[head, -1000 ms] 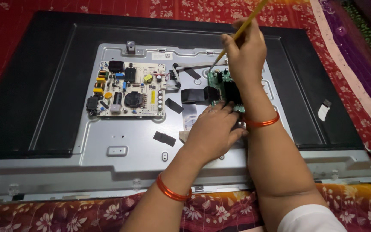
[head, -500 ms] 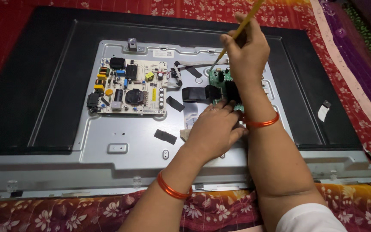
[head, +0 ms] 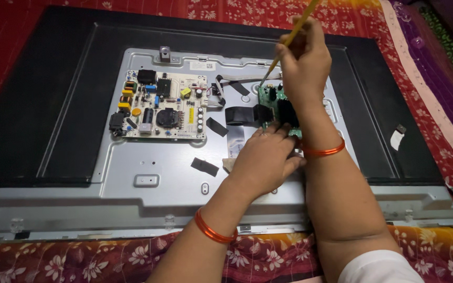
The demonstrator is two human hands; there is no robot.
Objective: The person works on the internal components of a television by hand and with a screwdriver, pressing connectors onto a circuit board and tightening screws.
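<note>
Cloth: a red floral cloth (head: 53, 262) covers the surface under everything, showing along the near edge and at the far corners.
Television: an opened flat television (head: 38, 120) lies face down on the cloth, its black back frame running round a grey metal plate (head: 148, 204) that fills the middle and the near edge.
Power board: a pale circuit board (head: 158, 105) crowded with black, yellow and blue parts is fixed to the left half of the metal plate, well apart from both hands.
Green board: a smaller green circuit board (head: 269, 99) sits on the plate to the right of the pale board, partly hidden under the hands; a black ribbon (head: 242, 115) joins it from the left.
Right hand: the right hand (head: 304, 63) is raised over the far edge of the green board, fingers clenched round a yellow-handled screwdriver (head: 292, 39), its wrist ringed by an orange bangle (head: 321, 151).
Screwdriver: it slants down and to the left, its metal tip at the far left corner of the green board.
Left hand: the left hand (head: 263, 160) rests palm down at the near edge of the green board, fingertips curled onto it; whether they pinch anything I cannot tell. An orange bangle (head: 213, 233) circles that forearm.
Tape pieces: small black patches (head: 204, 166) lie on the plate near the left hand.
Small tag: a white scrap (head: 396, 139) lies on the black frame to the right.
</note>
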